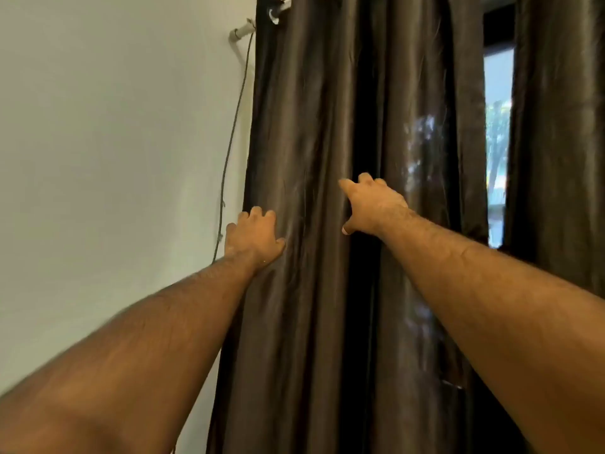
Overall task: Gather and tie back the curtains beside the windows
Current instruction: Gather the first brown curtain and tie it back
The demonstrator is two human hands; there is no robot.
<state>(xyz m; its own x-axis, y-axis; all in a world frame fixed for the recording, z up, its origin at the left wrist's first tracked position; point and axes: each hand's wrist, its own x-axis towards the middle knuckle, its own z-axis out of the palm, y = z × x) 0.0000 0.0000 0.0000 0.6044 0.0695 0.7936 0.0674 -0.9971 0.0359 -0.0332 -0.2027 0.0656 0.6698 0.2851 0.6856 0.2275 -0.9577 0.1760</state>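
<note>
- The dark brown curtain (314, 126) hangs in long vertical folds from a rod (244, 31) at the top; its lower end is cut off by the frame's bottom edge.
- A second dark curtain panel (556, 126) hangs to the right of the curtain, cut off by the right edge.
- Between these 2 panels a narrow strip of window (497, 132) shows bright, blurred greenery; most of the window is hidden behind the cloth.
- A thin cord (229, 149) drops down the pale wall (98, 142) just left of the curtain; its lower end is lost behind the left forearm.
- The left hand (253, 237) is at the curtain's left edge, fingers curled into the cloth and thumb pressing a fold; the fingertips are hidden in the fabric.
- The right hand (373, 204) is at the curtain's middle, fingers bent over a fold beside a dark gap, thumb pointing down; whether it truly clasps the cloth or only touches it, I cannot tell.
</note>
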